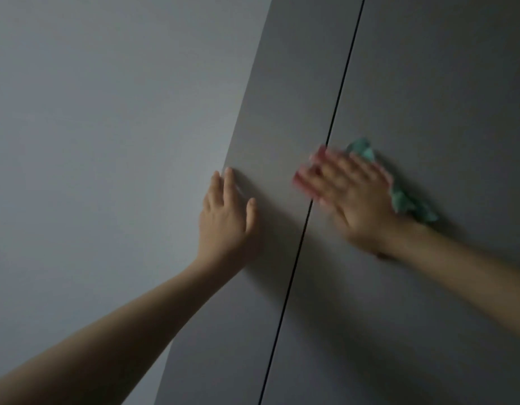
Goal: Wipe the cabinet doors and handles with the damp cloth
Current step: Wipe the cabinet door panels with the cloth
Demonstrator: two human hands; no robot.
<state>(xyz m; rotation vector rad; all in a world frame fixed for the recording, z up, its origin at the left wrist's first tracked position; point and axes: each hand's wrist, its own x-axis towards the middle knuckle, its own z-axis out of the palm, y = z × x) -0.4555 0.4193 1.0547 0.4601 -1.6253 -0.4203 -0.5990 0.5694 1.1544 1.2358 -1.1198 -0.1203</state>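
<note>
While our left hand lies flat on the left door, our right hand, fingers straight, presses the green cloth against the right door.

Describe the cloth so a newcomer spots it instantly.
Find the dark vertical gap between the two grey cabinet doors. Just right of it, the right hand presses flat on the right door. The cloth is the crumpled teal fabric peeking from under that hand, the only coloured thing there.

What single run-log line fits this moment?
left hand: flat on left door | right hand: pressing green cloth on right door | blurred
</note>
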